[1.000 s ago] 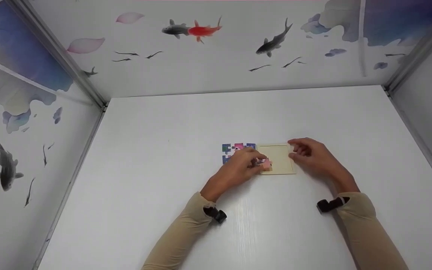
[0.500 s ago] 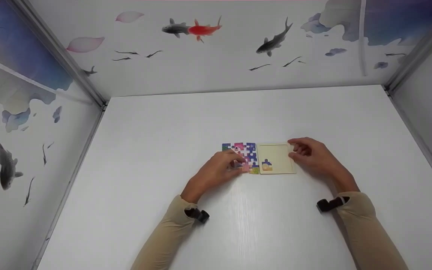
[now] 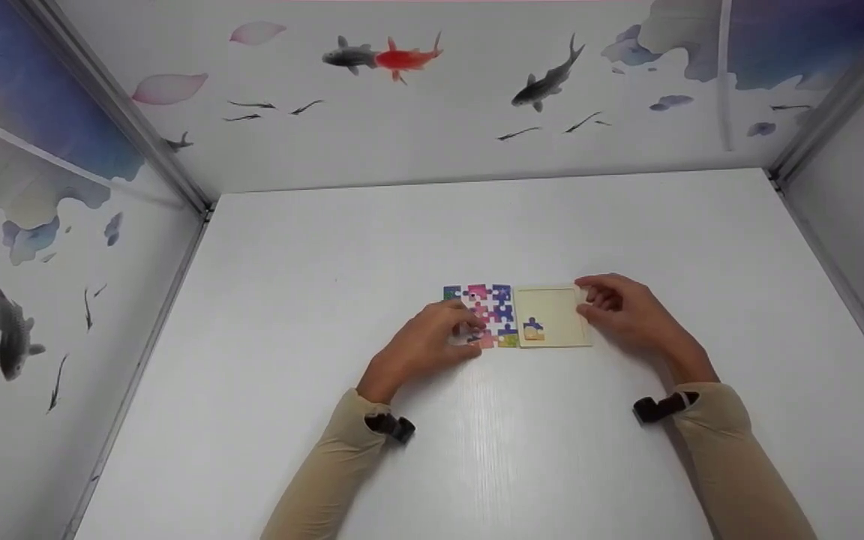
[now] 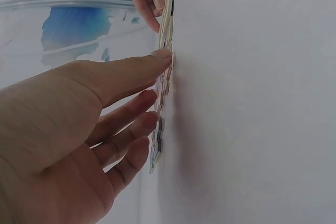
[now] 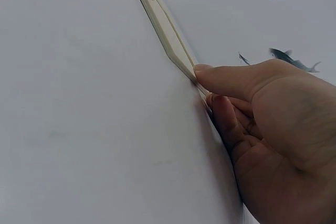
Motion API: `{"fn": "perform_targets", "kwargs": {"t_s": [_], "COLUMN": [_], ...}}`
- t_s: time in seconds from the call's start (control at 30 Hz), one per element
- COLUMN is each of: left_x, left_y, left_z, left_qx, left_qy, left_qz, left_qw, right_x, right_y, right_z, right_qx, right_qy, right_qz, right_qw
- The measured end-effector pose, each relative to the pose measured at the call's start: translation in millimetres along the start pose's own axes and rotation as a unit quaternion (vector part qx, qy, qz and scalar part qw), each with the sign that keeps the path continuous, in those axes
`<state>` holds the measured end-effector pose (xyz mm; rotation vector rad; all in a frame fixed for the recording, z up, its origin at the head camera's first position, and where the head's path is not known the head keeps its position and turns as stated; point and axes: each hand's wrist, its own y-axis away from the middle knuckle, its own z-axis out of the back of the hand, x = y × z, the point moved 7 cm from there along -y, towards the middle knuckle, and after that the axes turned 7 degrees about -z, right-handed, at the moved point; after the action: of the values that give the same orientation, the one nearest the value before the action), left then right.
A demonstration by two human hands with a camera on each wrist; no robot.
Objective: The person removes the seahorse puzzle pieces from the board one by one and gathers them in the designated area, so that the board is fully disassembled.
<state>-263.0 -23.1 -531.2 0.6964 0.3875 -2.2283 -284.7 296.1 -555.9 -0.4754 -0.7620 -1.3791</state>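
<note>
A shallow cream puzzle tray (image 3: 559, 315) lies flat on the table. In its lower left corner sits one blue-and-orange puzzle piece (image 3: 533, 329). Against the tray's left side lies a group of colourful jigsaw pieces (image 3: 503, 307), pink, blue and green. My left hand (image 3: 424, 341) hovers over the left part of this group and hides some of it. Thumb and fingers are apart, the fingertips at the pieces' edge in the left wrist view; nothing is clearly held. My right hand (image 3: 623, 307) pinches the tray's right edge between thumb and fingers, also visible in the right wrist view.
The white table (image 3: 289, 300) extends around the puzzle on all sides. White panels printed with fish and blue shapes enclose it at the back (image 3: 469, 112), left (image 3: 102, 300) and right (image 3: 852, 195).
My left hand has moved left from over the tray to the loose pieces, carrying a pink piece back and loosening its fingers. The blue-and-orange piece became visible. My right hand stayed put.
</note>
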Motion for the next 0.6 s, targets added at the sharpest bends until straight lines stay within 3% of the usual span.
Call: {"fn": "perform_targets", "kwargs": {"t_s": [0.27,0.47,0.6], "left_x": [1.3,-8.6,-15.1], "left_y": [-2.2,-6.9,-16.0], "left_z": [-1.8,1.1,-4.5], "left_qx": [-0.001,-0.012,-0.014], "left_qy": [0.0,-0.013,-0.022], "left_qz": [0.01,-0.024,-0.042], "left_qw": [0.9999,0.9995,0.9988], "right_x": [0,0,-1], "right_y": [-1.1,-1.0,-0.7], "right_z": [0,0,-1], "right_qx": [0.001,0.006,0.005], "right_qy": [0.01,0.0,0.001], "right_qz": [0.004,-0.007,-0.007], "right_qw": [0.9999,1.0,1.0]}}
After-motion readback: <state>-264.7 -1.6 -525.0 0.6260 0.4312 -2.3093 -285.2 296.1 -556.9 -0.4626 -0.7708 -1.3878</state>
